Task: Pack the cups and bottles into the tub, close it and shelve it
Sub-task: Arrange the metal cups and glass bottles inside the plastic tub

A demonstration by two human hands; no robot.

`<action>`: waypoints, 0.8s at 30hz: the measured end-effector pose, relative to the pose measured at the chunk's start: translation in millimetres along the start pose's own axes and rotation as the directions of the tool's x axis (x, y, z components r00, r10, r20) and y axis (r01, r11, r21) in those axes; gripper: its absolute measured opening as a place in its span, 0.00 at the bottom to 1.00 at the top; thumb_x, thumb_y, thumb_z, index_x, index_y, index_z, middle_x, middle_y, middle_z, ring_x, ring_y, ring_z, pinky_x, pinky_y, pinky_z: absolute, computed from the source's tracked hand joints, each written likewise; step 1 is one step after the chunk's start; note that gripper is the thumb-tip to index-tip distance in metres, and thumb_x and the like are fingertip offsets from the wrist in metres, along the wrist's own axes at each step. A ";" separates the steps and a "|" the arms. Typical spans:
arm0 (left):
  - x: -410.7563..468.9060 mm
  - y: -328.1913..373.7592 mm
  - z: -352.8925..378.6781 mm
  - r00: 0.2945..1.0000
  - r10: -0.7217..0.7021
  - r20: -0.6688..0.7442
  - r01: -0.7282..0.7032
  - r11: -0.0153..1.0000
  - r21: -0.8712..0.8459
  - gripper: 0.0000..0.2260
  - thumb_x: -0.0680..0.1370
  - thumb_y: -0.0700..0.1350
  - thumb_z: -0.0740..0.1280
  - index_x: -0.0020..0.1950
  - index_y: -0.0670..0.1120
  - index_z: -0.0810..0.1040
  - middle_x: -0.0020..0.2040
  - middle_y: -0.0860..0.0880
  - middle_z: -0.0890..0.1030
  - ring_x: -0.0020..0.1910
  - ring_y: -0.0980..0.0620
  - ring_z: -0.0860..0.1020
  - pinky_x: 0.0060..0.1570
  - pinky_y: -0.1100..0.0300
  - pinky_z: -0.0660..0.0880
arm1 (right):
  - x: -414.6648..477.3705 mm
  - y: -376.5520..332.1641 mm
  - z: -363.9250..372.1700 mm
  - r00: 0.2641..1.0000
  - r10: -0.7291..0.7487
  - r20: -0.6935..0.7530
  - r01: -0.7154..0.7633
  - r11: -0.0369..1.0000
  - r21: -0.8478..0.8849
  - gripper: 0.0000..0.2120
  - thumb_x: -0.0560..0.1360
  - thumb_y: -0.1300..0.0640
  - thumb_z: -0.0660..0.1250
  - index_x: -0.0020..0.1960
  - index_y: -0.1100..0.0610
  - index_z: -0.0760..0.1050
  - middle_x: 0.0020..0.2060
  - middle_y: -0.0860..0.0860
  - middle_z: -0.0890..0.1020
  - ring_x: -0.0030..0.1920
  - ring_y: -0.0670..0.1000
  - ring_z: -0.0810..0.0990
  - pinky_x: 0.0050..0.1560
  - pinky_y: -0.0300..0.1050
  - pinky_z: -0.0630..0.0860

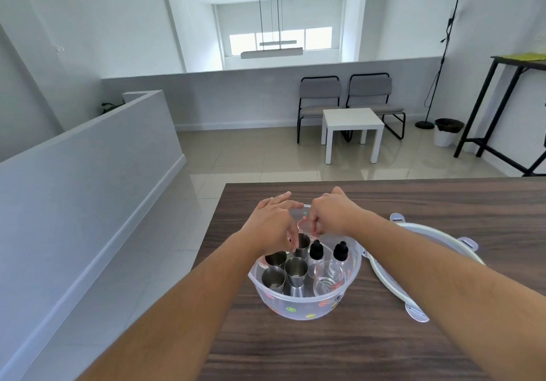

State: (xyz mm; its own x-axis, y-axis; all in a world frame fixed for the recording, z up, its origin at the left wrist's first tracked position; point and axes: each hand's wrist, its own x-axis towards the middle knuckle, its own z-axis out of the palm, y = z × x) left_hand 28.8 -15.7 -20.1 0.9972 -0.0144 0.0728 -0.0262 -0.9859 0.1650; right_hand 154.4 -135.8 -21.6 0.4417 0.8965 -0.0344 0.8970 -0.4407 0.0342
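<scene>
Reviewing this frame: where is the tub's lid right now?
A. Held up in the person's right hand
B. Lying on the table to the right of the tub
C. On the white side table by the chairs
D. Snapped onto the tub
B. The lid lies flat on the wooden table just right of the open tub, while both hands, left hand and right hand, are busy over the tub's far side.

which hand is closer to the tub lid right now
Right. The right hand is over the tub's far side, nearer the lid; the left hand is farther left.
</scene>
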 end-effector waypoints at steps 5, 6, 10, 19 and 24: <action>-2.1 0.9 -3.6 0.997 0.018 0.069 -0.016 1.000 -0.026 0.06 0.67 0.46 0.74 0.41 0.56 0.84 0.75 0.56 0.60 0.75 0.53 0.45 0.71 0.49 0.42 | 9.1 -6.9 -3.8 1.000 0.004 0.002 -0.004 1.000 0.025 0.04 0.70 0.54 0.70 0.42 0.49 0.83 0.27 0.42 0.72 0.40 0.46 0.72 0.52 0.47 0.59; -2.6 1.5 -3.6 0.997 0.018 0.074 -0.016 0.999 -0.029 0.06 0.67 0.46 0.74 0.41 0.56 0.84 0.75 0.56 0.59 0.75 0.53 0.45 0.71 0.49 0.41 | 10.5 -8.1 -4.0 1.000 0.006 0.002 -0.006 1.000 0.026 0.04 0.69 0.55 0.70 0.41 0.49 0.83 0.28 0.42 0.73 0.40 0.46 0.72 0.52 0.47 0.59; -5.9 1.7 -1.3 0.998 0.002 0.062 0.000 0.999 -0.037 0.06 0.67 0.46 0.74 0.42 0.55 0.84 0.76 0.56 0.57 0.75 0.53 0.44 0.71 0.49 0.40 | 8.6 -8.0 -0.4 1.000 0.011 -0.010 -0.010 0.999 0.050 0.05 0.69 0.56 0.69 0.41 0.48 0.83 0.27 0.41 0.72 0.37 0.45 0.71 0.52 0.47 0.59; -13.0 0.8 -4.0 0.997 -0.078 0.020 0.080 0.993 -0.086 0.07 0.68 0.48 0.73 0.44 0.58 0.82 0.75 0.54 0.61 0.75 0.53 0.48 0.71 0.48 0.45 | -32.3 6.0 -39.3 0.999 0.033 0.035 -0.042 0.959 0.281 0.05 0.70 0.47 0.70 0.41 0.46 0.82 0.29 0.35 0.75 0.38 0.38 0.74 0.51 0.42 0.66; -5.5 12.9 -5.8 0.997 -0.061 -0.051 0.056 0.994 -0.093 0.12 0.69 0.57 0.71 0.51 0.58 0.81 0.74 0.53 0.62 0.75 0.53 0.49 0.71 0.49 0.46 | -64.6 7.7 -50.7 0.975 0.015 0.220 -0.082 0.952 0.296 0.10 0.67 0.47 0.73 0.47 0.47 0.82 0.35 0.39 0.77 0.38 0.42 0.77 0.39 0.42 0.74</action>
State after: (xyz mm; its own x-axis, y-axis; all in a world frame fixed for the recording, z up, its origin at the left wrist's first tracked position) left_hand 22.6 -27.4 -12.7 0.9922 0.0540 0.1126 0.0230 -0.9654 0.2599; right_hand 132.0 -194.8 31.6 0.4479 0.8575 -0.2531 0.8220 -0.5063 -0.2608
